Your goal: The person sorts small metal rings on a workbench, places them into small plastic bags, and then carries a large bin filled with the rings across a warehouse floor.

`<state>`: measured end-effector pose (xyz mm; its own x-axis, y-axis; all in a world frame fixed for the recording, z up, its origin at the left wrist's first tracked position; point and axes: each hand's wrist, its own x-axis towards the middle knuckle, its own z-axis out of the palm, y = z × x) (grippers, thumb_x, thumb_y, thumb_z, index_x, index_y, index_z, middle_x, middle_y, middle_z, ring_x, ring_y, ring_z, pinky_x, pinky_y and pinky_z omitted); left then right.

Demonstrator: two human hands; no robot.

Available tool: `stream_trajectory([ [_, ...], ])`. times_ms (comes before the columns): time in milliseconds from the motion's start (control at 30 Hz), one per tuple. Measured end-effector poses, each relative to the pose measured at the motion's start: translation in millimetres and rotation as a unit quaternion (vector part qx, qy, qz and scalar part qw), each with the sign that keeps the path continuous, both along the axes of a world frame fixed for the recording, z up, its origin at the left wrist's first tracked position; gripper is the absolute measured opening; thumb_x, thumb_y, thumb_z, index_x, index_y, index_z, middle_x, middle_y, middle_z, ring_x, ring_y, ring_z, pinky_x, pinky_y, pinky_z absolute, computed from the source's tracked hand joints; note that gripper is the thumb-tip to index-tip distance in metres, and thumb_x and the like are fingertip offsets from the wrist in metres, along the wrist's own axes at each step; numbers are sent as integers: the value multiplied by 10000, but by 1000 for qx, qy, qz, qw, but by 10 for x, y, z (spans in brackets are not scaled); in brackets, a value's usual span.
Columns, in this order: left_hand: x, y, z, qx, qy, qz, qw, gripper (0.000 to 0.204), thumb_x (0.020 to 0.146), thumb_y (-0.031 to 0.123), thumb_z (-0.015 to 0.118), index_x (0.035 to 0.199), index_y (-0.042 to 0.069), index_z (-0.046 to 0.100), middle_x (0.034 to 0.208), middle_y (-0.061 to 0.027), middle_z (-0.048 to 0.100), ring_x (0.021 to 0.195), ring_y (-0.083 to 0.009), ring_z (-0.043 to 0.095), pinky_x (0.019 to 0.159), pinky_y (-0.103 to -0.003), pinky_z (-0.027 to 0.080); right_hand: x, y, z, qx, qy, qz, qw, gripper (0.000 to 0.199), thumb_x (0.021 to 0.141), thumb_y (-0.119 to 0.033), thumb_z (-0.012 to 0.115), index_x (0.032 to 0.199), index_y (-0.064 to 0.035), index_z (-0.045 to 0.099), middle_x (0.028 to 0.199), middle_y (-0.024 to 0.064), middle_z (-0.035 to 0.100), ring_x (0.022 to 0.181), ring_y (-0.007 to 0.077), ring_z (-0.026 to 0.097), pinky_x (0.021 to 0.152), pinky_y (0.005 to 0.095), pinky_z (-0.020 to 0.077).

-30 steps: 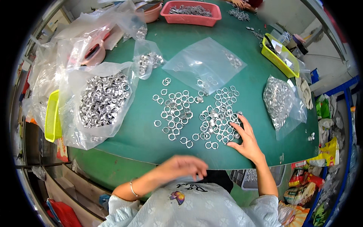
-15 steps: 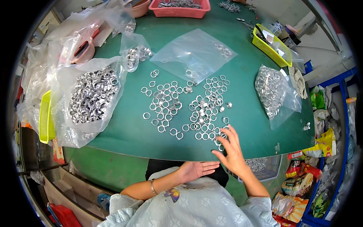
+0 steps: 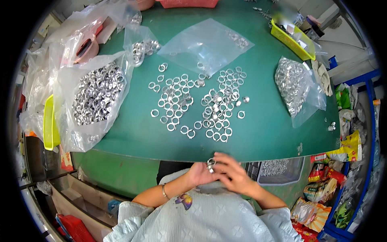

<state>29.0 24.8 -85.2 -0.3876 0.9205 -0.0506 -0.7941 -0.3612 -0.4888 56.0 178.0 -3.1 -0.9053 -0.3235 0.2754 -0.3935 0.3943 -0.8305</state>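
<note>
Just off the table's front edge, my left hand (image 3: 198, 174) is turned palm up, with a few small silver metal rings (image 3: 211, 165) resting at its fingers. My right hand (image 3: 234, 176) reaches over from the right, its bent fingers apart beside these rings; part of the left hand's fingers is hidden behind it. Many similar rings lie loose on the green table in a left cluster (image 3: 175, 99) and a right cluster (image 3: 219, 108), mostly flat, some standing on edge or stacked.
A clear plastic bag (image 3: 197, 42) lies flat behind the clusters. An open bag of rings (image 3: 96, 94) stands left, a filled bag (image 3: 291, 86) right. A yellow-green basket (image 3: 292, 40) sits at the back right. Below the table edge is a grey crate (image 3: 298, 171) of small metal parts.
My right hand has moved left from the near end of the right cluster to my left hand. Several rings have gone from that spot, and a few now sit at my left hand.
</note>
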Motion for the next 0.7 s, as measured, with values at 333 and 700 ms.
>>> stream_trajectory([
  [333,-76,-58,188,-167,51,-89,981,573,943,384,281,1320,-47,313,1359,-289,303,1271,-386,319,1039,-509,289,-524,156,146,79,19,-145,986,360,739,12,613,1095,-15,563,1171,128,522,1125,325,463,924,397,376],
  [700,20,-181,40,-134,37,-40,989,434,928,329,357,1195,6,472,1206,-165,516,1113,-304,507,968,-480,381,-146,49,63,158,-5,171,972,425,698,-132,673,1101,-44,573,1246,116,496,1216,294,425,1012,475,317],
])
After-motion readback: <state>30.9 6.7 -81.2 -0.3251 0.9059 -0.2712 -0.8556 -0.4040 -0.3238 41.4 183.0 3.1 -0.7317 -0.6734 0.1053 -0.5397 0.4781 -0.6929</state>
